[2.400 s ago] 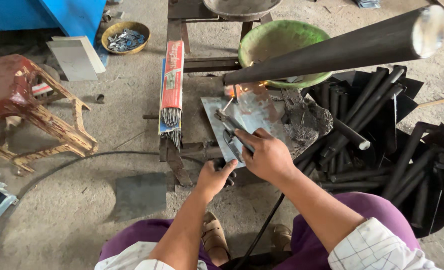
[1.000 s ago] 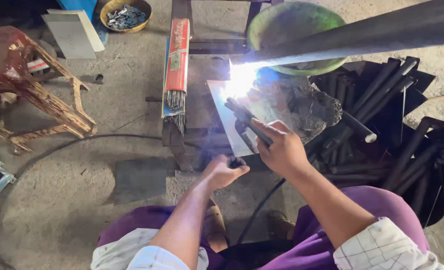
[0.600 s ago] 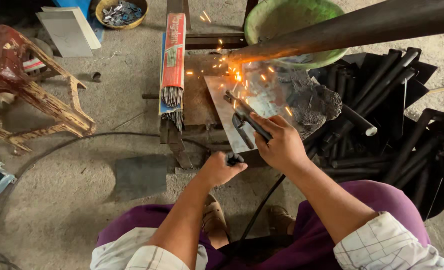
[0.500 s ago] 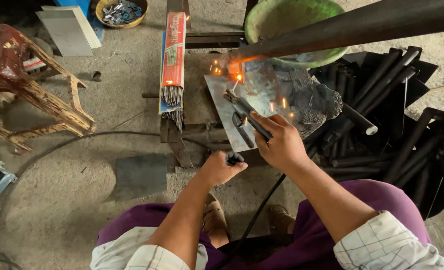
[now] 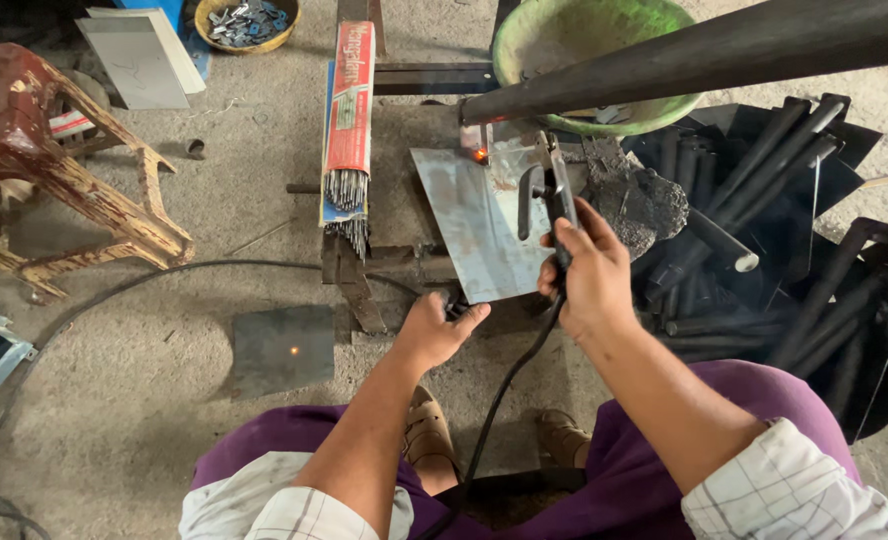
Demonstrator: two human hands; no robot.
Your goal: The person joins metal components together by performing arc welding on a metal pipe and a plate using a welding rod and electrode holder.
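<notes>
My right hand (image 5: 594,275) grips a black welding electrode holder (image 5: 556,195) whose cable runs down between my knees. The holder hovers over a grey steel sheet (image 5: 484,220) lying on a low metal stand. A glowing orange weld spot (image 5: 480,155) shows at the sheet's far edge, where a long dark steel pipe (image 5: 724,50) ends. My left hand (image 5: 434,330) rests at the sheet's near edge, its fingers curled on a small dark object that I cannot make out.
An open pack of welding rods (image 5: 349,120) lies left of the sheet. A green basin (image 5: 589,40) sits behind it. Black pipes and cut plates (image 5: 794,230) pile up on the right. A worn red stool (image 5: 54,170), a dark square plate (image 5: 284,348) and a cable (image 5: 114,290) lie to the left.
The bright arc and sparks have stopped, leaving a glowing spot. My right hand has drawn the holder back to the right, off the weld. My left hand stays at the sheet's edge.
</notes>
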